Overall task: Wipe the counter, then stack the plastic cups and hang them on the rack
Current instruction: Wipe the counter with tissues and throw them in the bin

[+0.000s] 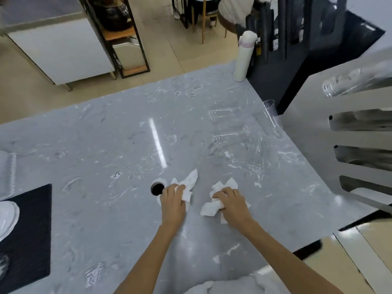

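Note:
Both hands press white paper towels onto the grey marble counter (106, 145). My left hand (172, 200) grips one crumpled towel (189, 183) beside a round hole (157, 188) in the counter. My right hand (230, 201) grips a second towel (212, 206) a little to the right. Several clear plastic cups stand upside down further back on the right: one (220, 112), another (228, 141), a third (257, 164), and a tall stack (272, 117) at the counter's right edge. The rack (360, 134) with horizontal slots rises at the right, a clear cup stack (347, 83) lying in its top.
A white cup sleeve (244, 56) stands at the counter's far right corner. A black mat (27, 230) with a white plate (7, 217) lies at the left edge. Beyond the counter are a white cabinet (63, 49), a black shelf (125, 39) and chairs.

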